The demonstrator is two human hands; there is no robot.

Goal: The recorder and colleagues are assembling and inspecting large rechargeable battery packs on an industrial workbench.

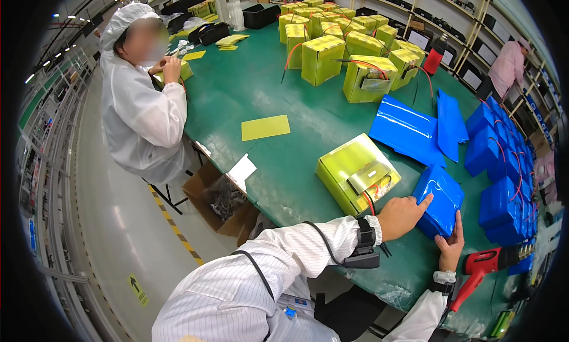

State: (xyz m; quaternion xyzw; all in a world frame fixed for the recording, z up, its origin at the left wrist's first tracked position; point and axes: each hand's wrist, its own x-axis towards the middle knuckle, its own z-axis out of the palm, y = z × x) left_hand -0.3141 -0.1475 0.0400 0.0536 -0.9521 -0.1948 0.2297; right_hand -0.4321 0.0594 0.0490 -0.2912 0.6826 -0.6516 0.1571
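Note:
A battery pack in glossy blue wrap [441,194] lies on the green table in front of me, between my two hands. My left hand [404,216] is closed at its left side, with the index finger pressed on the top face. Along the near right edge, my right hand [451,246] grips the same pack with the fingers on its side and the thumb at the near corner. Just left of it stands a yellow-green battery pack [355,171] with a small silver plate and red and black wires. Its wires run down behind my left wrist.
A red heat gun [481,268] lies right of my right hand. Flat blue sleeves [406,128] lie beyond the pack, and stacked blue packs [501,203] line the right edge. Several yellow-green packs [323,57] fill the far side. A co-worker [142,99] sits at the left edge.

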